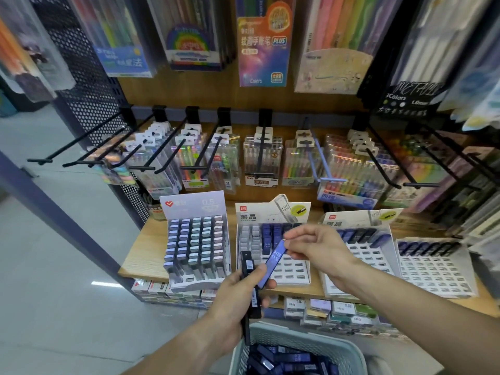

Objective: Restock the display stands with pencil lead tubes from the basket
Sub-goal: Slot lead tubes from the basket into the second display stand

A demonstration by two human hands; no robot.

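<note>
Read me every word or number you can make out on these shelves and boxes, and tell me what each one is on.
"0.5": header of the left display stand.
"HB 0.5": blue lead tube pinched by the right hand.
"PLUS" and "Colors": hanging marker pack.
"3Colors" and "METALLIC": black pack at upper right.
"黑晶": header of the middle stand.
Price tags, hanging pen packs and lower boxes: too blurred to read.

Left hand (pixel 238 290) gripping, right hand (pixel 315 246) pinching, both forearms extended
</note>
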